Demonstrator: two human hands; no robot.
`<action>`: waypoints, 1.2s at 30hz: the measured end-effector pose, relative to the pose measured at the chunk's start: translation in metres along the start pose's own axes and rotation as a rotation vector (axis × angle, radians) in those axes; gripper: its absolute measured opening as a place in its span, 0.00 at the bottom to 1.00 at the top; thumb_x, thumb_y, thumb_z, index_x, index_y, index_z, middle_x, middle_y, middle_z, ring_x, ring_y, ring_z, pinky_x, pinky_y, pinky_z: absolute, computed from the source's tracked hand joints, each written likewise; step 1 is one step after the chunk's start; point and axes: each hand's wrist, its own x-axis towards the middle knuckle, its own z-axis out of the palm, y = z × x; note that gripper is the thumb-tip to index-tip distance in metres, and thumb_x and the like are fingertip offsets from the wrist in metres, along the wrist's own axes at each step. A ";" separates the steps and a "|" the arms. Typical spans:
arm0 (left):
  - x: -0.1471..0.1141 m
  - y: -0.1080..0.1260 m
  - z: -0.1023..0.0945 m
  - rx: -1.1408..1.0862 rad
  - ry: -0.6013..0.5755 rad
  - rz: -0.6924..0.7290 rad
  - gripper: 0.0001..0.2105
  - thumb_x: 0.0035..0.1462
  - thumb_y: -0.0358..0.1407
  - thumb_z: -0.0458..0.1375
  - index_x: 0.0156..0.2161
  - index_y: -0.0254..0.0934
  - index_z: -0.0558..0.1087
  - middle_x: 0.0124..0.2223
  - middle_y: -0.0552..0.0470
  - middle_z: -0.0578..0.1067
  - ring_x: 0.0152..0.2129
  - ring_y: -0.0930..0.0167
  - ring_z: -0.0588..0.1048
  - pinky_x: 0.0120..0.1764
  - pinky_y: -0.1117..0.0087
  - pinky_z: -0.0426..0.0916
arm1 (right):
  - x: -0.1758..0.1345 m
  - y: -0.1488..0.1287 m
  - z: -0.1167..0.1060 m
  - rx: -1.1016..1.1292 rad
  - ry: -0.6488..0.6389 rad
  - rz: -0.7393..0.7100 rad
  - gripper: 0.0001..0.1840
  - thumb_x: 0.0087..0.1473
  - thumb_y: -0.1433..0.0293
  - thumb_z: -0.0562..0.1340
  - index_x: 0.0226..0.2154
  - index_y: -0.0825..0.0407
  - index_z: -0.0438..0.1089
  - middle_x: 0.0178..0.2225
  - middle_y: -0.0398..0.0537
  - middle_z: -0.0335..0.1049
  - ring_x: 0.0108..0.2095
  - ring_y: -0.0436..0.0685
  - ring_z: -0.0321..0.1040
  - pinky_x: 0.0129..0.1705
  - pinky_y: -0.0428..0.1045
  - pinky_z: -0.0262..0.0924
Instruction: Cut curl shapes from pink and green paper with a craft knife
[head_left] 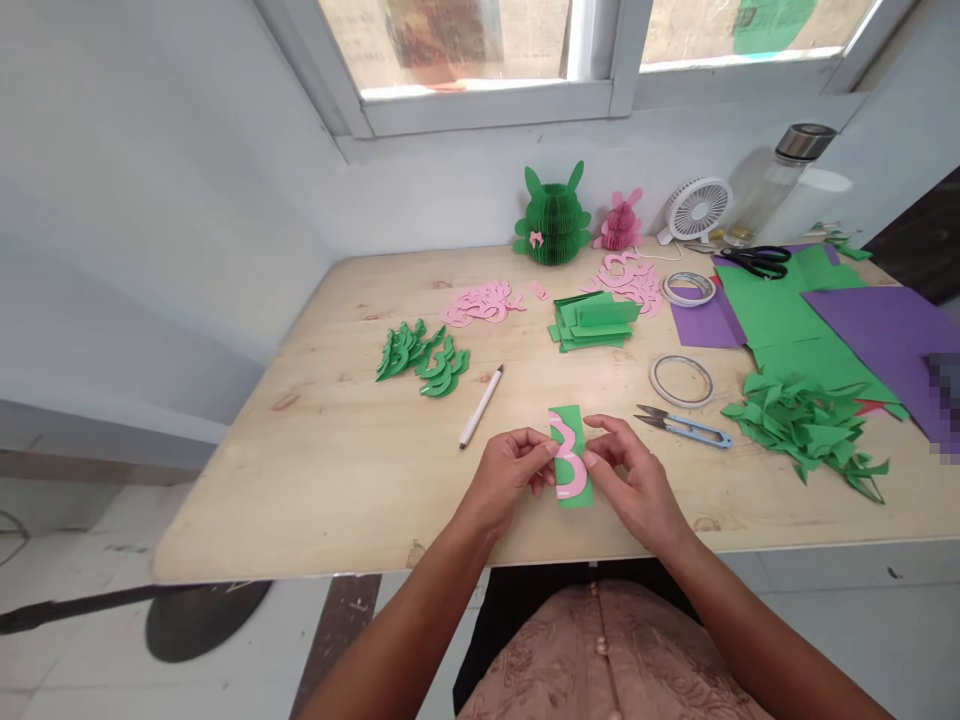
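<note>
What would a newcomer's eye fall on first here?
Probably the green paper figure with long ears, standing below the window, left of a smaller pink figure. Then the wavy pink cutout over a green strip, pinched in the left hand with the right hand beside it. A large purple sheet stands out at far right.

Head-worn view, facing forward and down; table (330,460) near

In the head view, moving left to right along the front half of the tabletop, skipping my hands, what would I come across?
Green cut-outs, white pen, pink cut-out over a green strip, light-blue snips, green scraps.
</note>
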 end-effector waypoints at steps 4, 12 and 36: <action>-0.002 0.002 0.001 0.014 0.010 0.006 0.16 0.42 0.44 0.67 0.26 0.32 0.72 0.19 0.54 0.71 0.16 0.77 0.66 0.20 0.78 0.57 | 0.000 -0.004 0.005 -0.077 -0.019 -0.097 0.16 0.56 0.67 0.58 0.48 0.48 0.65 0.31 0.42 0.69 0.29 0.51 0.66 0.34 0.46 0.61; -0.002 0.004 0.001 0.026 0.010 0.008 0.16 0.42 0.44 0.68 0.26 0.33 0.72 0.19 0.54 0.71 0.16 0.78 0.66 0.20 0.78 0.57 | 0.008 -0.005 0.007 -0.083 -0.024 -0.141 0.10 0.54 0.67 0.59 0.37 0.50 0.74 0.30 0.45 0.70 0.27 0.51 0.62 0.30 0.46 0.60; -0.004 -0.020 -0.033 1.265 0.123 1.198 0.10 0.61 0.26 0.52 0.45 0.37 0.71 0.41 0.42 0.78 0.41 0.64 0.75 0.43 0.62 0.70 | 0.019 0.010 0.015 0.188 -0.031 0.126 0.10 0.48 0.63 0.65 0.33 0.51 0.75 0.32 0.46 0.74 0.30 0.53 0.68 0.31 0.48 0.63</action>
